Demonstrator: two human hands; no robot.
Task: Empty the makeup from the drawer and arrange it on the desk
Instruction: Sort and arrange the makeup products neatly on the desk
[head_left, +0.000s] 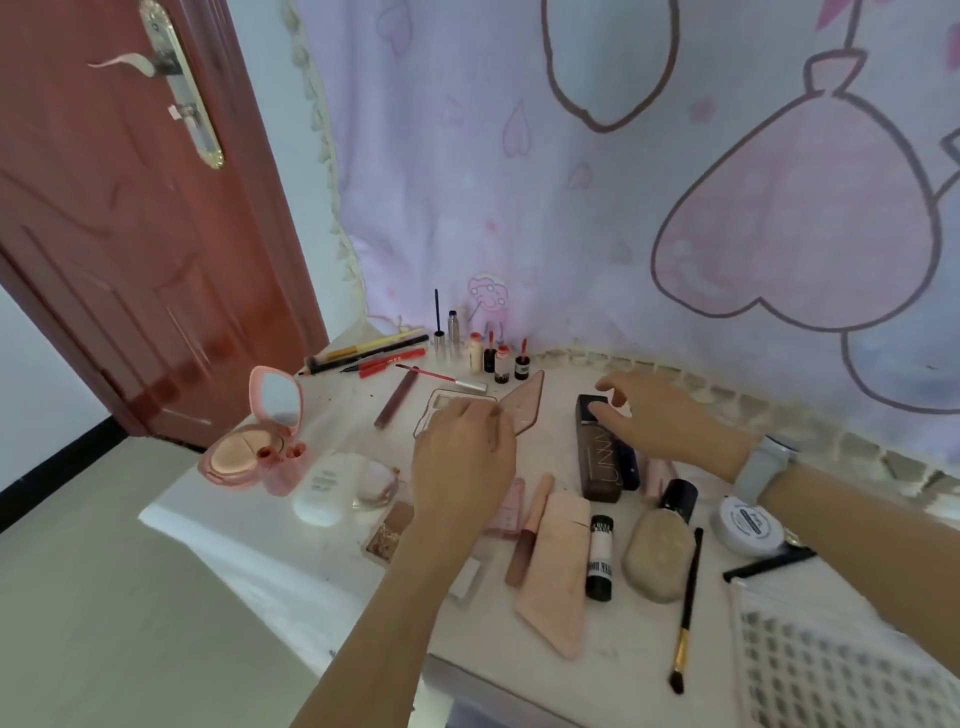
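Makeup lies spread over the white desk (249, 525), filling mid-frame. Centre: an open pink palette (522, 405), its lid tilted up to the right. Left hand (462, 462) hovers over the palette's near edge, back of hand to the camera, fingers curled under; whether its grip pinches anything I cannot tell.

Right hand (660, 415), right of centre, reaches over the top end of a dark brown foundation bottle (597, 457) lying flat. Fingers spread and bent, thumb at the bottle's black cap; the grip looks loose, not pressed round it. A pale watch strap (761, 467) on that wrist.

Lower centre: a pink tube (558, 571), a black-and-white stick (600, 556), a beige bottle (657, 551) with black cap, a long brush (685, 608) with gold ferrule. Lower right: a round white jar (748, 525), and a white lattice basket (831, 670) in the corner.

Left of centre: an open pink compact (260, 441) with its mirror raised, a white oval case (322, 491) just beside it.

Back of the desk, upper centre: pencils and pens (374, 353) lying in a fan, small vials (498, 358) standing in a row against a pink-and-lilac cloth (623, 208). Upper left of frame: a red-brown door (130, 234).
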